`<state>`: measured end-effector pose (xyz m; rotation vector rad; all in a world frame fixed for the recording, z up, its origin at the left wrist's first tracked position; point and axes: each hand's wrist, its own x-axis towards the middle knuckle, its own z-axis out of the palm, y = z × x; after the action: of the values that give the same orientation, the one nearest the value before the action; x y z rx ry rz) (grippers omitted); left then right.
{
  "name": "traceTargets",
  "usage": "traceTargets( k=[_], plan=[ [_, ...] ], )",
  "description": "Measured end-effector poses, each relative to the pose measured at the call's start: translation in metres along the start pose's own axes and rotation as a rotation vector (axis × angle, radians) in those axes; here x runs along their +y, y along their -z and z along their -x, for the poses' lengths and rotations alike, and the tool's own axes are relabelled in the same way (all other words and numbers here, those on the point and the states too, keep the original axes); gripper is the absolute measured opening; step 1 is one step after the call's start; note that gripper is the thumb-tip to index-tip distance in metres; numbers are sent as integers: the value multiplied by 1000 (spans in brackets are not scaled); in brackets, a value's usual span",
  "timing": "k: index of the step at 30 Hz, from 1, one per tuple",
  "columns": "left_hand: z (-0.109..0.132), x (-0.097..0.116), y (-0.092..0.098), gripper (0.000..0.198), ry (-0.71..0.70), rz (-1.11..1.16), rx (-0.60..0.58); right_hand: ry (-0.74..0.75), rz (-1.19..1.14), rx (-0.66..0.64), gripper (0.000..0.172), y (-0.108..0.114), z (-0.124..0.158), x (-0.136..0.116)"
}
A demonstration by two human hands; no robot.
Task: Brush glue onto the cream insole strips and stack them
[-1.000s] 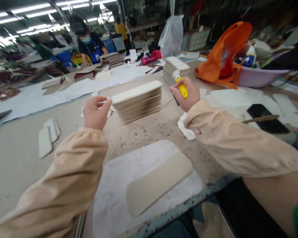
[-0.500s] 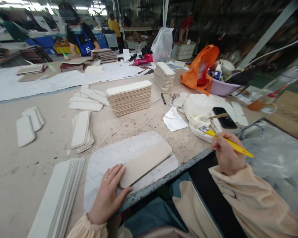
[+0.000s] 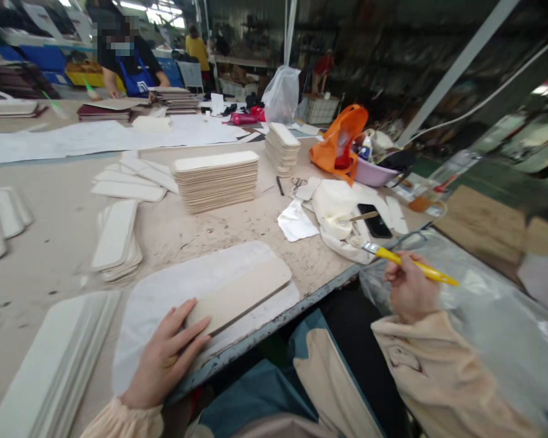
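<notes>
My left hand (image 3: pixel 167 350) lies flat with its fingers spread over the near left end of a beige rounded board (image 3: pixel 244 298). The board rests on a white rounded sheet (image 3: pixel 164 298) at the table's front edge. Over that edge, to the right, my right hand (image 3: pixel 413 289) is closed around the yellow handle of a paintbrush (image 3: pixel 388 254). Its bristles point left, by the rim of a white bag-like container (image 3: pixel 331 207) holding a cream-coloured substance. A flat stick (image 3: pixel 364 216) lies across this container.
Stacks of pale boards stand at the back (image 3: pixel 215 182) and front left (image 3: pixel 50 365). A phone (image 3: pixel 374 221), a white cloth (image 3: pixel 296 221) and scissors (image 3: pixel 298 184) lie near the container. Beyond are an orange bag (image 3: pixel 340 143) and a purple basin (image 3: pixel 377 174). A co-worker (image 3: pixel 130 64) stands across the table.
The camera view has turned right, so the table's things sit further left. The brush has come back from the container's middle to its near rim. My left hand's fingers have spread on the board.
</notes>
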<state>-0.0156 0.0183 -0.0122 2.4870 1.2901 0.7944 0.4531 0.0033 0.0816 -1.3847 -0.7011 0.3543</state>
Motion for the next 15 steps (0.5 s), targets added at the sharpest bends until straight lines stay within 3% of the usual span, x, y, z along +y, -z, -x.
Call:
traceTargets(
  k=[5,10,15],
  plan=[
    [-1,-2,0,32,-33,20,47,74,165,-27,32,3,-43,-2],
    [-5,9,6,20,-10,43,78,107,207,3,27,-1,-73,14],
    [-3,9,4,33,32,12,37,130,311,-93,32,-11,-90,22]
  ],
)
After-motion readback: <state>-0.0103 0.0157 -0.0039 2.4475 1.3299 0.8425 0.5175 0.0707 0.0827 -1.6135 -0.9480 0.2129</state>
